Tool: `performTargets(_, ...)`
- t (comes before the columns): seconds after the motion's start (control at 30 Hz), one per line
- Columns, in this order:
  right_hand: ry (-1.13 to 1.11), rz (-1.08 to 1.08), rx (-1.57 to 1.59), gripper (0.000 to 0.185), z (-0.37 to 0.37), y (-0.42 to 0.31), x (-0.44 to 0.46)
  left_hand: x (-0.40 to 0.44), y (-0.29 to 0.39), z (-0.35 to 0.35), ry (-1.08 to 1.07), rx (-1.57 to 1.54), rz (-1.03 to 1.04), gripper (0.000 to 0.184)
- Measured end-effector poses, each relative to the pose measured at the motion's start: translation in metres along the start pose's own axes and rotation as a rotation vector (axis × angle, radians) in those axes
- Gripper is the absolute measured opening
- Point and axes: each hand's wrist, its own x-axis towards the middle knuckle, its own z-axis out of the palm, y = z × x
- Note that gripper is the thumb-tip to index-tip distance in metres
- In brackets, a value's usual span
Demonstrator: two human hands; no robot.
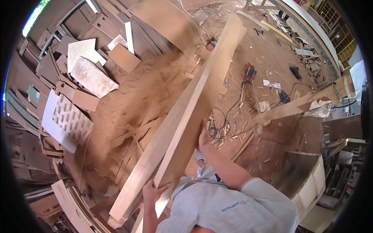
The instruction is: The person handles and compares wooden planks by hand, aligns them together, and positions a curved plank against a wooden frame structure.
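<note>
Two long wooden planks cross the middle of the view, running from lower left to upper right. My left hand (154, 191) is closed around the lower end of the nearer plank (182, 132). Further up, my right hand (203, 134) presses against the right side of this same plank, its fingers partly hidden by the wood. The second plank (145, 165) lies alongside, to the left of the nearer one. Both planks slant over the dusty floor.
Board offcuts (93, 77) and a patterned panel (72, 116) lean at the left. On the floor to the right are a red power tool (250, 73), cables (221, 128) and wood scraps. A long beam (295, 104) and an open wooden box (311, 182) stand further right.
</note>
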Motion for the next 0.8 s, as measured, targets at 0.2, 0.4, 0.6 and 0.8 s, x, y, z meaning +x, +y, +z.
performTargets(0.2, 0.215, -0.394, -0.77, 0.083, 0.011, -0.029, -0.008, -0.002, 0.016, -0.027, 0.363, 0.217, -0.013, 0.073)
performTargets(0.4, 0.207, -0.688, -0.981, 0.087, 0.031, -0.061, -0.01, 0.042, -0.023, -0.012, 0.601, 0.29, 0.146, 0.07)
performTargets(0.6, 0.157, -0.988, -1.15, 0.092, 0.059, -0.094, 0.011, 0.062, -0.025, -0.01, 0.58, 0.266, 0.149, 0.069)
performTargets(0.8, 0.328, -1.33, -1.609, 0.082, 0.07, -0.169, 0.083, 0.063, -0.016, -0.012, 0.62, 0.296, 0.264, 0.062)
